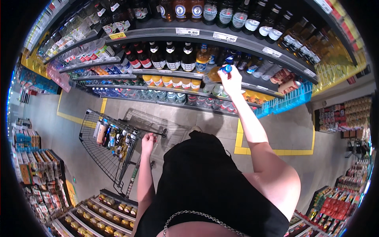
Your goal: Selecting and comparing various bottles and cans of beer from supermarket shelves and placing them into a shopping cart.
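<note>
My right hand (232,79) grips a glass bottle of amber liquid (212,74) by its blue-wrapped neck. The bottle lies tilted and blurred in front of the drinks shelf, its base pointing left. Just left of it on that shelf, an upright amber bottle with a blue label (202,60) stands beside several dark bottles with pale labels (173,61). Low on my left, my left hand (148,143) has its fingers curled near the wire shopping cart (97,157); whether it holds anything is hidden. Several bottles (118,140) lie in the cart.
Over the bottles runs a higher shelf edge (204,33) with price tags. Juice bottles (167,82) and water bottles (165,96) fill the lower tiers. A blue wire basket rack (284,99) juts out at the right shelf end. Behind me stand shelves of jars (97,216).
</note>
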A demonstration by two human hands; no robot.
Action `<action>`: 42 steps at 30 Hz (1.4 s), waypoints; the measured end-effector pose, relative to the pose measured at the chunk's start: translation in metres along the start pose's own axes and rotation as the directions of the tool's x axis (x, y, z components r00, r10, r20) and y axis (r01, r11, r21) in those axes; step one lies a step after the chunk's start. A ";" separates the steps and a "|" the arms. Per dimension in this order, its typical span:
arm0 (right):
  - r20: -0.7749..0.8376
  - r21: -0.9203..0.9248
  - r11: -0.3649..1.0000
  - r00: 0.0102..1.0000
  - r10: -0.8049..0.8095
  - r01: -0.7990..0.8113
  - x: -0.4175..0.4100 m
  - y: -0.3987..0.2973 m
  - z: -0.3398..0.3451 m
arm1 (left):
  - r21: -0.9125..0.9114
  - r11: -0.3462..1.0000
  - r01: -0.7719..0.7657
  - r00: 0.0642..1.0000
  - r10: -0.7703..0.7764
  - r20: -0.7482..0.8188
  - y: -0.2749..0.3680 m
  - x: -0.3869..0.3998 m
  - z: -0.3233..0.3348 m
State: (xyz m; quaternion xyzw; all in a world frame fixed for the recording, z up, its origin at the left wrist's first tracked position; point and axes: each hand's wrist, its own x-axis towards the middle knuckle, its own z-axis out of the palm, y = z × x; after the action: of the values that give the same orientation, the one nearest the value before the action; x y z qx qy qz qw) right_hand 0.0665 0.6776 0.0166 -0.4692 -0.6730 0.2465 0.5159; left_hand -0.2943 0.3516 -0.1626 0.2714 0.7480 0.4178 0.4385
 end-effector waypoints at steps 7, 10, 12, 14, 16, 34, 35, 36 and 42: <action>0.064 -0.160 0.985 0.997 -0.048 0.058 0.055 0.041 0.011 | -0.151 0.952 0.265 0.943 -0.289 -0.166 -0.036 -0.034 0.011; 0.117 -0.212 0.973 0.991 -0.061 0.085 0.068 0.052 0.016 | -0.202 0.934 0.296 0.919 -0.336 -0.208 -0.048 -0.045 0.016; 0.132 -0.207 0.976 0.990 -0.047 0.074 0.073 0.054 0.017 | -0.260 0.915 0.308 0.903 -0.367 -0.223 -0.055 -0.049 0.021; 0.123 -0.251 0.958 0.986 -0.112 0.140 0.080 0.057 0.021 | -0.261 0.910 0.322 0.897 -0.382 -0.222 -0.063 -0.050 0.022; 0.116 -0.264 0.956 0.988 -0.098 0.126 0.084 0.066 0.027 | -0.284 0.893 0.350 0.887 -0.413 -0.206 -0.066 -0.048 0.025; 0.105 -0.646 0.756 0.968 0.227 -0.107 0.106 0.072 0.060 | -0.349 0.937 0.025 0.946 -0.135 -0.294 -0.020 -0.079 -0.077; 0.100 -0.667 0.740 0.973 0.209 -0.091 0.106 0.074 0.061 | -0.304 0.952 -0.012 0.930 -0.101 -0.353 -0.017 -0.086 -0.092; 0.116 -0.677 0.733 0.976 0.183 -0.057 0.107 0.074 0.065 | -0.247 0.968 -0.052 0.901 -0.061 -0.430 -0.034 -0.093 -0.113; -0.085 -0.572 0.814 0.994 0.065 -0.102 0.025 -0.023 0.068 | 0.136 0.987 0.085 0.710 0.036 -0.703 -0.120 -0.112 -0.217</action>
State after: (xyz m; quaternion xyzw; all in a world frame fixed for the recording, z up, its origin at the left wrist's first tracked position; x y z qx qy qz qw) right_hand -0.0059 0.6996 0.0233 -0.6395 -0.6785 0.0397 0.3593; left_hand -0.4383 0.1203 -0.1606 0.1158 0.8927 0.4231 0.1032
